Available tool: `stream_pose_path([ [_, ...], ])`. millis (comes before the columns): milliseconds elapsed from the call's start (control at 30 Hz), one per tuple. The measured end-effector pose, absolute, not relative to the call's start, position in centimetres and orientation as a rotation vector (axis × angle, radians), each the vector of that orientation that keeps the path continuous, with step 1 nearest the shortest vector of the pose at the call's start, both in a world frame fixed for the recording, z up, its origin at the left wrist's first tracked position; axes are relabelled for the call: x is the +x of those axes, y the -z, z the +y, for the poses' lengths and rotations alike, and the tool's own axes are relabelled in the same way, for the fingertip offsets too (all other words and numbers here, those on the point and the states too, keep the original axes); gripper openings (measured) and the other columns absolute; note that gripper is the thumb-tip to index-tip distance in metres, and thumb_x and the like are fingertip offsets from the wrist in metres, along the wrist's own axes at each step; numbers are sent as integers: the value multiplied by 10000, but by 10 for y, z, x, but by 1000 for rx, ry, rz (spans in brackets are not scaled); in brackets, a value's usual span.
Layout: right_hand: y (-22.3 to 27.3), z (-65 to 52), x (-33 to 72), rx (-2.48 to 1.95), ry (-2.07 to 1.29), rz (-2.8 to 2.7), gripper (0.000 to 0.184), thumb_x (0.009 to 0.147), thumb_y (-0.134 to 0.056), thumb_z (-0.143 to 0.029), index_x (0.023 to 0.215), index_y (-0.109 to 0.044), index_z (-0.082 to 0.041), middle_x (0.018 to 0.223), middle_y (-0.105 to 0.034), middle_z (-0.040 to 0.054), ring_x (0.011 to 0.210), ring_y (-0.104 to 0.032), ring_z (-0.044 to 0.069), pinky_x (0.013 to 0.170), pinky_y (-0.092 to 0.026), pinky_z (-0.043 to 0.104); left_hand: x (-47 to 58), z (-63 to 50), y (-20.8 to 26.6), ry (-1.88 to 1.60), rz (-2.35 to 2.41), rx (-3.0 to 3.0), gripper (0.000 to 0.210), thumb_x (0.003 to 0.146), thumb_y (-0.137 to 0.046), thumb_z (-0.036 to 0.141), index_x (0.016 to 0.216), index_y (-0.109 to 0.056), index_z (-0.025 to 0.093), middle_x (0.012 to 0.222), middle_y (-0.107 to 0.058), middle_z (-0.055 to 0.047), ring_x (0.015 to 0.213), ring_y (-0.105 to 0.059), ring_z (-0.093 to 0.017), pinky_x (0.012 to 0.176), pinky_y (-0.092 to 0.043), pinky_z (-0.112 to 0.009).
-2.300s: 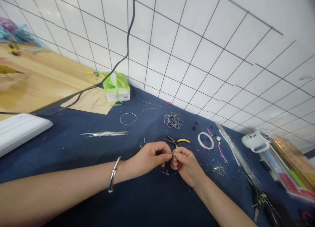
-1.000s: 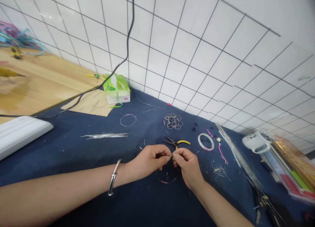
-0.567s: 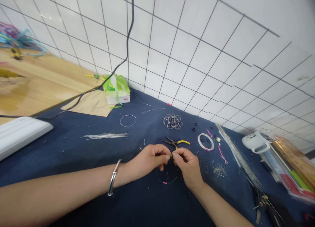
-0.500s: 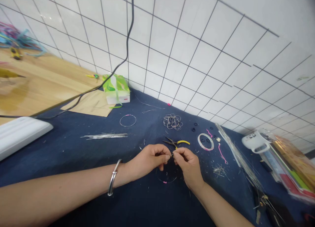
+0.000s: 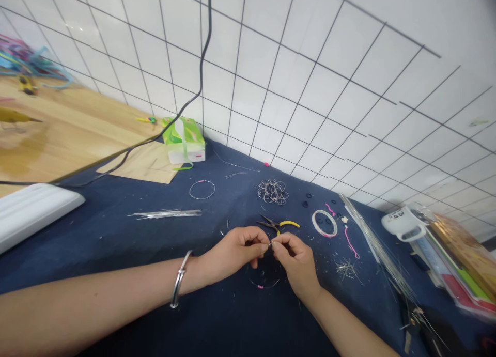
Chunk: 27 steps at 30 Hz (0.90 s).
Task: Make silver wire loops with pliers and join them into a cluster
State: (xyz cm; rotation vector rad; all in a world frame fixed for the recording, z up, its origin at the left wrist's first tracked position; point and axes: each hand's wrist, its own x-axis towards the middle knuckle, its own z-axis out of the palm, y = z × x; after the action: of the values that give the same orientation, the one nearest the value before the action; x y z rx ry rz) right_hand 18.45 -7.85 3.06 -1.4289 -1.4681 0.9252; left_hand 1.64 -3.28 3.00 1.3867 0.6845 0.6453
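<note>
Between my two hands is a thin wire loop [image 5: 260, 286] that hangs toward me, with a small pink piece at its lowest part. My left hand [image 5: 242, 247] pinches one part of it between thumb and fingertips. Almost touching that, my right hand [image 5: 295, 256] pinches the wire too. The fingertips cover most of the spot where the wire meets. Just behind my hands lie pliers with yellow handles [image 5: 289, 223], partly hidden by my right hand. Farther back is a tangled heap of wire rings [image 5: 273, 191]. One separate wire ring [image 5: 202, 189] with a pink piece lies to its left.
A bundle of straight wires [image 5: 166, 214] lies left, near a white device [image 5: 36, 212]. A tissue pack [image 5: 184, 140] stands by the wall. To the right are a roll of tape [image 5: 314, 224], wire scraps [image 5: 347, 268], long wires [image 5: 372, 241] and a white mug [image 5: 401, 223].
Hardly anything differs. My right fingertips have shifted slightly toward the left ones at the wire; the rest of the table looks the same.
</note>
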Motion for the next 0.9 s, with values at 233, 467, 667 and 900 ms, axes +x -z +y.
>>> stream_pose_path([
  [233,-32,-79,183,-1417,-718,-1621,98,805,-511,-220,753,-590,-193,711,-527,-6,665,-483,123,643,-380,240,17,-34,-26,-654,702,1370,69,782,-499,198,778,-543,146,657,-503,40,518,-502,-70,522,-389,-210],
  [467,-32,-80,181,-1407,-622,-1690,91,810,-502,-197,774,-583,-181,733,-534,-2,684,-497,121,660,-388,238,18,-33,-20,-674,661,1330,75,796,-505,211,796,-546,148,677,-510,37,541,-508,-71,539,-394,-211],
  [667,-33,-82,187,-1428,-644,-1654,114,829,-486,-232,847,-592,-194,769,-560,-2,710,-514,124,671,-398,235,18,-29,-20,-709,583,1200,130,777,-544,190,898,-576,156,737,-549,22,590,-526,-81,600,-421,-232],
  [900,-30,-79,194,-1508,-666,-1659,189,831,-484,-293,956,-579,-188,811,-572,13,694,-520,121,645,-411,230,13,-20,-25,-757,661,1161,168,775,-591,249,906,-617,145,687,-593,-2,622,-528,-95,630,-419,-225],
])
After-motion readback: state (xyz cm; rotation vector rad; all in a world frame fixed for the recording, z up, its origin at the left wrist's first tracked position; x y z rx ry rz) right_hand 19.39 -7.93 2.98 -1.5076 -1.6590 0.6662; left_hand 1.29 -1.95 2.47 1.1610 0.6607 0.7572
